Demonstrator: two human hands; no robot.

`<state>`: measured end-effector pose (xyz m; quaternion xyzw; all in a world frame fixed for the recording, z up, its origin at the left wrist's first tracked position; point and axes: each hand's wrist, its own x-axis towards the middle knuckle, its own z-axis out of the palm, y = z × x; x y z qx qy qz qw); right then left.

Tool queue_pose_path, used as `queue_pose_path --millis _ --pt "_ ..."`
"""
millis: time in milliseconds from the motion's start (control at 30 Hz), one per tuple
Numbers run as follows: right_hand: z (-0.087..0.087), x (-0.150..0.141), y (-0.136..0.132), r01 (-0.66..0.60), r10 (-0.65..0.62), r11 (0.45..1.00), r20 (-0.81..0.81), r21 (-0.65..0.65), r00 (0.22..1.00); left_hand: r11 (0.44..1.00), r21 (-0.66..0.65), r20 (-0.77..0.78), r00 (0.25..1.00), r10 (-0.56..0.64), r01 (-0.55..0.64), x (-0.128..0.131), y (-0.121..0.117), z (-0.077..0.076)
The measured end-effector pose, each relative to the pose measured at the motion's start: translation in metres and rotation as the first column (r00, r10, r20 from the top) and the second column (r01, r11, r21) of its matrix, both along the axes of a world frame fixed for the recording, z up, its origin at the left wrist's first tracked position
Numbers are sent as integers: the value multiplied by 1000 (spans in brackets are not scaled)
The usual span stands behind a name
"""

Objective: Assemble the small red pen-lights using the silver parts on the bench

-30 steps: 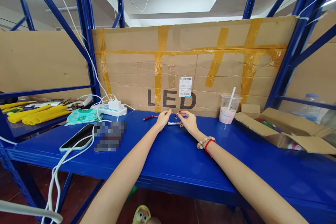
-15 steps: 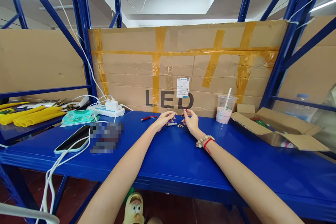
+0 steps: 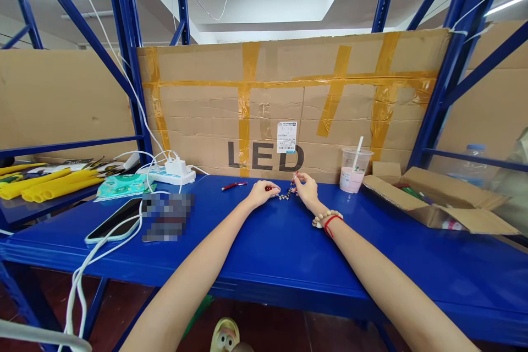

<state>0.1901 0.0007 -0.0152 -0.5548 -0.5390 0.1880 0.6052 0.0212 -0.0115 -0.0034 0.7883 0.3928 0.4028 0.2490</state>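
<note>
Both grips: pinching, left of cup
Left hand: dark red piece
Right hand: metallic chain
Red pen: farther left of cup

The right hand pinches one end of a small metallic chain above the blue tabletop.

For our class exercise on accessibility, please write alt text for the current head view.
Two bare hands, left and right, work with a small chain over a blue shelf, between a phone and a drink cup.
</note>
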Motion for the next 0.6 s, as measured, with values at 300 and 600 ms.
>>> queue_pose_path --millis 300,600 --pt "1 -2 -4 -2 2 1000 45 -14 999 984 178 -237 971 12 31 1 9 -13" --pt "-2 -2 0 -87 86 996 73 5 994 968 252 -244 968 60 3 -9 12 -8"
